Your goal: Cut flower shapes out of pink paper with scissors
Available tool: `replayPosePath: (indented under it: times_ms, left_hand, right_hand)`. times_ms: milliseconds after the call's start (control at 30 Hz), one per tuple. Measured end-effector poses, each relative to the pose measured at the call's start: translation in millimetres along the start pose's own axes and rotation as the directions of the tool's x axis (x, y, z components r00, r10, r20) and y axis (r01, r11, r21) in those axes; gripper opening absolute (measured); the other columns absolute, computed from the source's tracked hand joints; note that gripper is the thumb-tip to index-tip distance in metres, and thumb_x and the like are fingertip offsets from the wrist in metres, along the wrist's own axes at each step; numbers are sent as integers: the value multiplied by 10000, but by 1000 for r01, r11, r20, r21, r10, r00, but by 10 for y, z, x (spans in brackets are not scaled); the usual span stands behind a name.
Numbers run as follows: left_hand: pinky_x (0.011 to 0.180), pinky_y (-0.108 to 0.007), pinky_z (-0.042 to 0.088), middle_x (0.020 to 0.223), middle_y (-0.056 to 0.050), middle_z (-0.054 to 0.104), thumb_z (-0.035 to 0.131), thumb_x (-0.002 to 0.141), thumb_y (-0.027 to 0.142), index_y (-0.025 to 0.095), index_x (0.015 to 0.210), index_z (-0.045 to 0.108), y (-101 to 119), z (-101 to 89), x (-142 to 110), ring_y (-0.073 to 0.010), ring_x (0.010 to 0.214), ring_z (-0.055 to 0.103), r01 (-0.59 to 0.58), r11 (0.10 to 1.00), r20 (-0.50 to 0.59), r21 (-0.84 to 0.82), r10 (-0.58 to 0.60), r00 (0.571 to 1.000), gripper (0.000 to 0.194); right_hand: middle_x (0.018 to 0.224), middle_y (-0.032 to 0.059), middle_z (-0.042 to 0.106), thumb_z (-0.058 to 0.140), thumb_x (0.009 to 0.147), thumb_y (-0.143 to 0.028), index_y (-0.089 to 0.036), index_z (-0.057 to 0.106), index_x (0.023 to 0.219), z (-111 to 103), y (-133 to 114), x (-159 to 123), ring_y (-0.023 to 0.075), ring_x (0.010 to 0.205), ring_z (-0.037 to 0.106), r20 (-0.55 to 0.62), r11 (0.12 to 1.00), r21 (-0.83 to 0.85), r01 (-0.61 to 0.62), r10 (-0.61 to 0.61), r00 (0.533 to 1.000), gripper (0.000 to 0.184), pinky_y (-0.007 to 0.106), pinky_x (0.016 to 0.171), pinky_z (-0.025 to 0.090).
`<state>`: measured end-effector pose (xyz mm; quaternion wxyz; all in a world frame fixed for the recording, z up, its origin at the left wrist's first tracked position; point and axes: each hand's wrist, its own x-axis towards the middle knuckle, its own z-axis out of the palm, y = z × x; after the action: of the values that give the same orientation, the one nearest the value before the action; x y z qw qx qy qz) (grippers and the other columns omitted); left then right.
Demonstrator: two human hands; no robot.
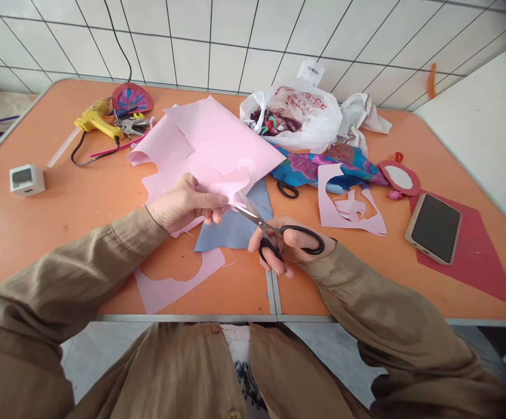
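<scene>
My left hand (187,205) pinches a small piece of pink felt (229,183) between thumb and fingers. In my right hand (281,244) are scissors (256,220) with black handles, fingers through the loops. Their blades point up and left and lie at the felt's edge; whether they bite into it is hard to see. A large pink sheet (218,131) lies just beyond my hands. Under them, partly covered, is a grey-blue sheet (235,230). Closer to me rests a pink offcut (178,285) with a curved cut-out.
A yellow glue gun (96,121) with keys (133,125) sits at the back left, a white cube (27,180) at the left. Behind stands a white plastic bag (305,116). Rightward are pink scraps (329,209), a small mirror (399,176), and a phone (436,228) on red material (480,244).
</scene>
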<state>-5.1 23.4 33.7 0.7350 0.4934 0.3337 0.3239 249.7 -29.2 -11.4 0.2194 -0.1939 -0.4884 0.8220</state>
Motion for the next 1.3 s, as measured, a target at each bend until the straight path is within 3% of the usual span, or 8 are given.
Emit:
replayPosePath:
  times_ms: [167,267,467,700,800,967,1067,1300]
  left_hand:
    - [412,-184,446,623,-43,703,821,729,174,101,780,671,38,-8,-1,-111,474,617,-41,992,23,119,38,999,175]
    - [414,-191,448,599,-24,689,806,732,150,97,869,656,123,15,-31,-113,446,599,-3,986,9,165,2,1000,210]
    - [398,-195,434,566,-23,680,752,682,91,83,1058,650,248,83,-55,-114,408,566,137,986,22,93,-139,990,389]
    - [368,-166,395,537,8,660,744,673,57,131,1159,647,236,83,-53,-103,399,556,201,978,72,-59,-197,978,501]
    - [368,-167,410,502,0,645,751,687,90,123,1086,677,226,68,-51,-101,380,543,202,978,107,-45,-197,975,408]
    - [375,-170,443,509,-49,649,749,700,166,98,740,710,224,50,-32,-117,425,590,201,979,85,27,-203,976,88]
    - [380,-160,448,496,-58,647,736,702,139,97,615,695,234,61,-35,-106,416,583,167,981,41,98,-172,984,105]
    - [373,-176,455,494,-80,654,702,802,186,93,579,666,244,111,-62,-114,386,578,135,974,-7,185,-136,991,244]
  right_hand:
    - [623,28,686,660,835,-677,-110,691,1060,-15,-2,15,119,405,593,-49,997,-78,-25,22,999,611,248,493,521]
    - [610,28,680,675,831,-664,-93,685,1058,23,-43,16,118,401,587,-66,994,-95,-46,40,997,614,222,426,477]
    - [625,39,697,681,840,-645,-64,667,1084,119,-102,15,120,422,591,-122,989,-137,-51,34,992,630,222,387,477]
    - [635,44,695,680,856,-623,-60,674,1083,110,-91,8,127,438,608,-93,991,-129,-43,31,995,607,218,397,474]
    - [623,35,683,667,862,-631,-72,682,1078,78,-65,5,119,418,595,-58,994,-105,-27,21,998,599,228,438,479]
    - [655,32,700,665,840,-661,-99,686,1044,74,-45,22,111,418,585,-81,997,-82,-17,11,997,598,267,522,519]
    - [652,32,701,676,828,-658,-107,691,1011,90,-45,37,112,414,586,-108,997,-73,-17,9,994,580,252,495,505]
    - [656,39,709,647,831,-692,-135,693,1062,74,0,27,146,433,624,-86,996,-81,-35,28,996,605,250,451,479]
